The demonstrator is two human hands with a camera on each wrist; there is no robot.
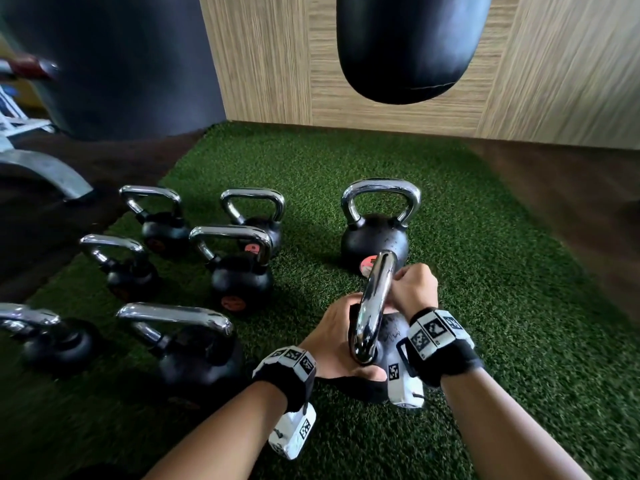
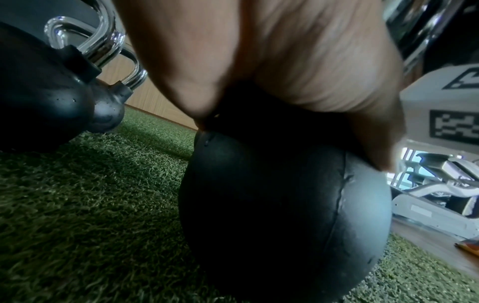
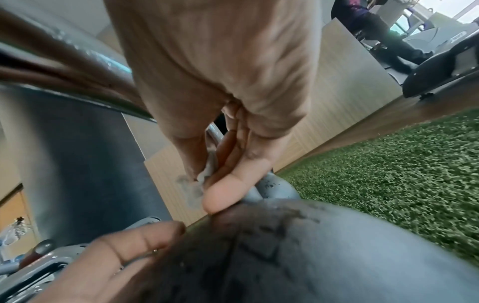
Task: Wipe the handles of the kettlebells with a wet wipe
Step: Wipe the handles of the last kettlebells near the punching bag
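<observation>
A black kettlebell (image 1: 394, 336) with a chrome handle (image 1: 375, 299) stands on the turf right in front of me, its handle running away from me. My left hand (image 1: 332, 337) cups the ball from the left, palm on the rubber (image 2: 272, 205), thumb on the near side and fingers (image 3: 116, 252) across the top. My right hand (image 1: 412, 289) is curled at the handle's far leg. There it pinches a crumpled white wet wipe (image 3: 207, 174) against the metal just above the ball (image 3: 311, 256). The wipe is hidden in the head view.
Several smaller kettlebells (image 1: 242, 268) stand in rows to the left, and a larger one (image 1: 375, 237) stands just behind the held one. A black punching bag (image 1: 408, 46) hangs above the green turf (image 1: 519, 271). A machine leg (image 1: 52, 171) is far left.
</observation>
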